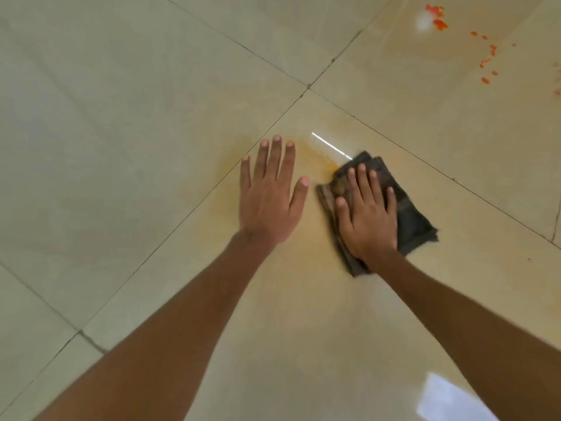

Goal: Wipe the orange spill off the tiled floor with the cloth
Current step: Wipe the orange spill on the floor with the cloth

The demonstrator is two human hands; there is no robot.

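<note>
A dark folded cloth lies flat on the glossy beige tiled floor. My right hand presses down on it with fingers spread, covering its left half. A faint orange smear curves across the tile just left of and above the cloth. My left hand rests flat and open on the floor beside the smear, holding nothing. Bright orange-red splatters dot the tile at the far upper right, well away from both hands.
Dark grout lines cross near the centre top. A bright window reflection sits on the tile at the lower right, and a white glare spot lies beside the splatters.
</note>
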